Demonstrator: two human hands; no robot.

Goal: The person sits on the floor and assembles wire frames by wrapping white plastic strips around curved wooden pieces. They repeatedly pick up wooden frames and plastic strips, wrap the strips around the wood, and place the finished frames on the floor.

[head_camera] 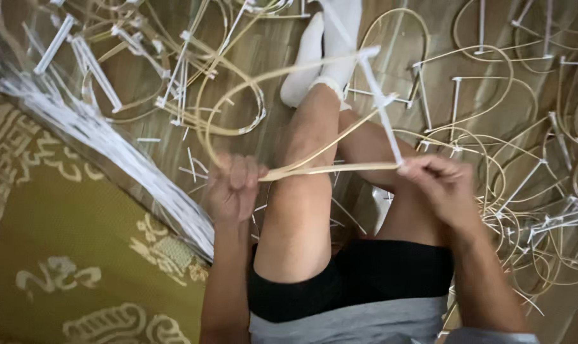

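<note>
Wood floor w/ scattered loops under my knees: bent cane strip [330, 169] runs flat left-right btwn hands, left hand [233, 186] fisted on one end, right hand [440, 185] pinching the other.

A single head-worn camera looks steeply down from close above the seated person's lap. It faces forward toward twelve o'clock, where the socked feet [324, 44] reach the frame's top. The left hand [233, 186] sits near nine o'clock of centre, the right hand [443, 186] near three o'clock.
</note>
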